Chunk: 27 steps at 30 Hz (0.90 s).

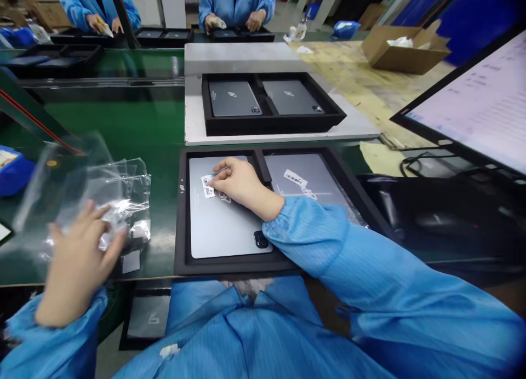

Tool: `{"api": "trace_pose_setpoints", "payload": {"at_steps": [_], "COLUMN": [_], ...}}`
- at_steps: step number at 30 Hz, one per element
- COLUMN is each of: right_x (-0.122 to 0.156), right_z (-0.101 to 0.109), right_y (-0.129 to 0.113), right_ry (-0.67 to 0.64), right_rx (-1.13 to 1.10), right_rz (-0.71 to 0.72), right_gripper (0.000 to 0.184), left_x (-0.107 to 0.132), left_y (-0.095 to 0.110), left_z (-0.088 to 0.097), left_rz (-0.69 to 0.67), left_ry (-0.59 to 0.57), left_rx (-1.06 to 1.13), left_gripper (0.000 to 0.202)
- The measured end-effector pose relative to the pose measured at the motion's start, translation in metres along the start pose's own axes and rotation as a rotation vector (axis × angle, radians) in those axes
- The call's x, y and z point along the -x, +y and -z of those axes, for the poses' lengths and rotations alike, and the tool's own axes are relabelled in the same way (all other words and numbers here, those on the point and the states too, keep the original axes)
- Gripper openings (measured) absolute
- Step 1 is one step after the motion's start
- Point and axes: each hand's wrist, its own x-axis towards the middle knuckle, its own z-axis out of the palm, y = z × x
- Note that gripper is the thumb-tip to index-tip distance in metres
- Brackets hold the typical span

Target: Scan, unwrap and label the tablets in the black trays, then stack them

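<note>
A black two-slot tray (181,225) lies in front of me on the green belt. Its left slot holds a grey tablet (217,225), back side up, with a white barcode label (207,186) near its top. My right hand (238,182) rests on that tablet, fingertips pressed on the label. The right slot holds a second grey tablet (312,182) with its own label (295,178). My left hand (78,258) lies with fingers spread on a pile of clear plastic bags (107,198) at the left.
A second black tray (271,124) with two grey tablets sits further back on a white board. A monitor (476,105) stands at the right, a cardboard box (405,47) behind it. Two people in blue coats work at the far side. Blue object (12,171) at left edge.
</note>
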Motion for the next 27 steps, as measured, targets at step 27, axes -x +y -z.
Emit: {"api": "trace_pose_setpoints", "payload": {"at_steps": [27], "right_x": [-0.016], "right_z": [0.087], "right_y": [-0.007], "right_ry": [0.266], "right_rx": [-0.032], "right_rz": [0.062], "right_gripper": [0.023], "left_x": [-0.118], "left_y": [0.193], "left_z": [-0.055], "left_rz": [-1.181], "left_ry": [-0.137], "left_rx": [0.043], "left_gripper": [0.038]}}
